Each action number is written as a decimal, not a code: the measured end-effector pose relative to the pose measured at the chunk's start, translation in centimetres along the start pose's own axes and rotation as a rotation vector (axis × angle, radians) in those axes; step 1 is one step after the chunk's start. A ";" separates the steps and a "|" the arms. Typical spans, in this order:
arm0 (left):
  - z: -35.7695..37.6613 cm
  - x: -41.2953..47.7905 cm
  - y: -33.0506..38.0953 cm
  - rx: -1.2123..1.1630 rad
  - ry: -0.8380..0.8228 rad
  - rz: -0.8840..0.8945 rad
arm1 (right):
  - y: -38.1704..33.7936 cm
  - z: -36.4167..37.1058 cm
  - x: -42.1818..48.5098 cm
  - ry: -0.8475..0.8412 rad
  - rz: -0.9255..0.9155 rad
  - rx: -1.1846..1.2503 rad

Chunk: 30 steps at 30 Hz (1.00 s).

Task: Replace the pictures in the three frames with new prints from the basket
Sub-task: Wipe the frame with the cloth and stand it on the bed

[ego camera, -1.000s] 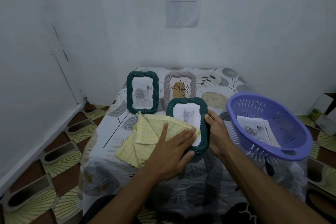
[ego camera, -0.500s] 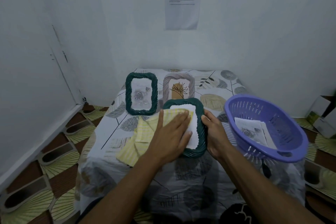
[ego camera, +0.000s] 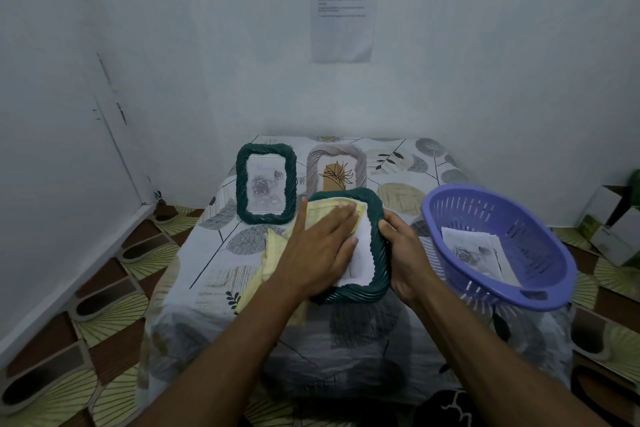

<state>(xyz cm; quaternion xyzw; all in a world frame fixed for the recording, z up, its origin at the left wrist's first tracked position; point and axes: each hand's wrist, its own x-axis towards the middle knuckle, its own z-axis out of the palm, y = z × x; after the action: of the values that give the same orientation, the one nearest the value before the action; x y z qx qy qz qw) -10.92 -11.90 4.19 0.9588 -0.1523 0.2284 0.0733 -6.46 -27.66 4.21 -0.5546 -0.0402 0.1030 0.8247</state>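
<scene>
A dark green rope-edged frame [ego camera: 377,274] lies in front of me on the table, its picture mostly hidden. My left hand [ego camera: 320,248] presses a yellow striped cloth [ego camera: 277,246] flat on its glass, fingers near the frame's top edge. My right hand [ego camera: 401,253] grips the frame's right side. Behind it stand a second green frame [ego camera: 266,183] with a grey rose print and a grey frame [ego camera: 336,166] with an orange plant picture. A purple basket [ego camera: 498,246] on the right holds paper prints [ego camera: 474,253].
The small table [ego camera: 398,156] has a leaf-patterned cover and sits in a corner of white walls. A printed sheet [ego camera: 343,7] hangs on the back wall. Cardboard boxes [ego camera: 609,222] stand on the patterned floor at far right.
My left hand has slid the yellow cloth up over the front frame's glass, from its lower left to its top, now hiding the cat picture. My right hand keeps its grip.
</scene>
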 end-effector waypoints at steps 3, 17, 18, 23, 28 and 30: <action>0.3 -2.2 0.5 -0.022 0.030 0.022 | -0.4 -0.4 0.8 0.070 -0.005 0.040; -0.1 -5.8 -0.9 -0.039 -0.028 0.188 | -1.7 -0.3 1.5 0.126 -0.033 -0.025; -0.2 -5.7 -1.1 -0.012 -0.003 0.165 | -1.8 -0.2 1.5 0.123 -0.029 -0.018; -0.8 -4.3 -0.2 0.005 0.027 0.092 | -1.6 0.5 1.4 0.104 -0.020 -0.011; 0.4 -4.8 1.2 -0.016 0.002 0.099 | -0.7 0.1 1.1 0.092 0.014 -0.020; 0.2 -4.7 0.0 0.035 0.012 0.003 | -0.5 -0.3 1.1 0.099 0.014 -0.021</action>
<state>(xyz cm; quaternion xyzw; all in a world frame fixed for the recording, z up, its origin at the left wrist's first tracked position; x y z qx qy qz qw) -14.85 -10.73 1.85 0.9583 -0.1494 0.2369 0.0572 -5.26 -27.88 4.53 -0.5678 0.0033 0.0806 0.8192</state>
